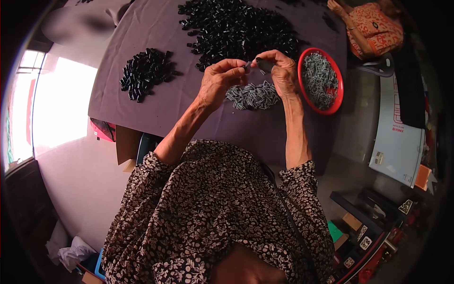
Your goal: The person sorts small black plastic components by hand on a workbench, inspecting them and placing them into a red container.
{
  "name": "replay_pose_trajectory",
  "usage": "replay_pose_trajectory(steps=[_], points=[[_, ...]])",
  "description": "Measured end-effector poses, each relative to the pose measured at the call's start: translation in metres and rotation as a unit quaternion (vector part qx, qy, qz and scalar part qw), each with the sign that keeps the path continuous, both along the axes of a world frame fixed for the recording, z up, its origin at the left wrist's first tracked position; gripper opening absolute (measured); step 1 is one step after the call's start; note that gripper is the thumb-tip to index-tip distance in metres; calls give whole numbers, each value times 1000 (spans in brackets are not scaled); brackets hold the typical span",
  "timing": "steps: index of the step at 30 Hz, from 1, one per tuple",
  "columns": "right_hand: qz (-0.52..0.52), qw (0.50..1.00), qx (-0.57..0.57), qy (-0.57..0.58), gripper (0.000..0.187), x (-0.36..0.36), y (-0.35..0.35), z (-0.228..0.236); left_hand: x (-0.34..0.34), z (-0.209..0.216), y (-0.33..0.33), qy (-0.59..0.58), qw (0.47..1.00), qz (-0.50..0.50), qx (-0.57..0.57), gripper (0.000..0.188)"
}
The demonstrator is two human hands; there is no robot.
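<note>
My left hand (215, 84) and my right hand (283, 73) meet over the table, fingertips almost touching. Thumb and index finger of the left are closed on a small dark piece (247, 66). The right fingers are pinched together too, with a dark, flat-looking object (265, 65) at them; its exact kind is unclear. Just below my hands lies a heap of short grey pins (253, 96). Beyond them spreads a large pile of small black plastic parts (236, 31). A smaller pile of similar black parts (146, 73) sits to the left.
A red bowl (342, 85) full of grey pins stands right of my right hand. The purple-brown cloth (189, 120) covers the table. At the far right is another person in an orange patterned garment (376, 28). A pale box (397, 146) stands beyond the table's right side.
</note>
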State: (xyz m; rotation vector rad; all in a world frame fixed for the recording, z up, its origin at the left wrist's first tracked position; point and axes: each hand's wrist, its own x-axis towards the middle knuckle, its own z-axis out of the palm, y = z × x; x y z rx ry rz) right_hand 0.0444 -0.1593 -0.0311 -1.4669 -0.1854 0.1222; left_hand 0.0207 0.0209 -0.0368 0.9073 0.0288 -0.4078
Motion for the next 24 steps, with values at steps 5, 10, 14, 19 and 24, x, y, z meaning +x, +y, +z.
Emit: replay_pose_trajectory(steps=[5,10,14,19,24], points=[[-32,997,-48,-50,25,-24,-3,24,-5,13,-10,-26,999,-8,-17,12],[1,992,-113,-58,23,-37,-8,42,-10,20,-12,-95,995,-21,30,12],[-2,991,-125,-53,28,-39,-10,57,-11,24,-11,-129,989,-23,71,13],[-14,962,-210,-173,38,-37,-10,66,-11,26,-9,-127,989,-34,70,14],[-4,907,-348,-239,38,-39,-2,75,-9,25,-7,-107,991,-46,57,14]])
